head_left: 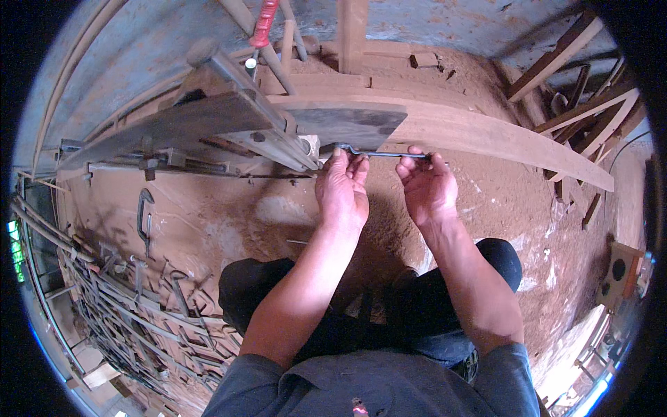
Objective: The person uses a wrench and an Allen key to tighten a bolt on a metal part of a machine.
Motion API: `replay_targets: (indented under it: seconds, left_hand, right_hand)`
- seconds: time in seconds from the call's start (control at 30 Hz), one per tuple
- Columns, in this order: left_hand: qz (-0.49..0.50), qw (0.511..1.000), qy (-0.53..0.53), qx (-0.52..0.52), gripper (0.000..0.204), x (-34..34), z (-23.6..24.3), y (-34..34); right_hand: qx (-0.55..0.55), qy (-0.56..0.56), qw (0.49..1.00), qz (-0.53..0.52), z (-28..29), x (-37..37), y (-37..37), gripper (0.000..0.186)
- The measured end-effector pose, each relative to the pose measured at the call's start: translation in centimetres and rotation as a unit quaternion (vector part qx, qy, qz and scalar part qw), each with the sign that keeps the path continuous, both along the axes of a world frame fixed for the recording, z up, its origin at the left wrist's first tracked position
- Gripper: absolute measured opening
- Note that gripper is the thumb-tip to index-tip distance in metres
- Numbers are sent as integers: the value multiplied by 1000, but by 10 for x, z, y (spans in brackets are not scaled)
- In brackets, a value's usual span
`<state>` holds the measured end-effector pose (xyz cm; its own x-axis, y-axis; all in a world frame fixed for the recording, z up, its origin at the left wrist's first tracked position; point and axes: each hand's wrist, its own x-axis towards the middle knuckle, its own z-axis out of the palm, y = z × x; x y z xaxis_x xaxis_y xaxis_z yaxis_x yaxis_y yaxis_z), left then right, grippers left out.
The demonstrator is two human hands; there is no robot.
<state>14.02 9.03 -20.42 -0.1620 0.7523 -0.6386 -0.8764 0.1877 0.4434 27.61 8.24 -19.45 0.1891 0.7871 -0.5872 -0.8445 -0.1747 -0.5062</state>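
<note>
My left hand (341, 187) pinches the crooked end of a thin dark metal rod (385, 154), while my right hand (429, 185) grips its straight end further right. The rod lies level across both hands. Just left of its bent end is a small light metal fitting (310, 144) beside a sloping metal channel (274, 146). A dark-stained flat board (354, 117) is right behind my fingers, and a long dark plank (160, 127) extends to the left.
A curved timber beam (500, 132) runs rightward to leaning wood offcuts (590, 118). A red handle (265, 21) hangs above. On the dusty floor (292, 215) are a C-clamp (144, 222) and a heap of metal clamps and bars (139, 306) at left. My knees are below my hands.
</note>
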Motion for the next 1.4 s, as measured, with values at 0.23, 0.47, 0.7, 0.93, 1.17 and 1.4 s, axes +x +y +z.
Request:
replay_targets:
  seconds: [0.23, 0.47, 0.7, 0.93, 1.17, 1.4]
  left_hand:
    - [-102, 989, -72, 83, 24, -9, -13, -7]
    - [-75, 953, -209, 209, 23, -10, -14, -13]
    - [-52, 998, -12, -19, 16, -7, 2, -3]
    - [-17, 1000, 9, -23, 19, 4, -2, 6]
    - [-16, 997, 64, -50, 13, 8, 0, 11]
    - [-3, 990, 127, -68, 12, 17, 12, 16]
  right_hand:
    - [446, -641, 601, 171, 71, -36, -10, 20]
    - [394, -665, 602, 202, 79, -66, 4, 21]
    - [256, -491, 829, 82, 113, 8, 3, 11]
    - [196, -428, 882, 11, 121, 31, 10, 14]
    - [181, -448, 873, 62, 112, 25, 6, 14]
    - [199, -441, 872, 77, 106, 21, 1, 13]
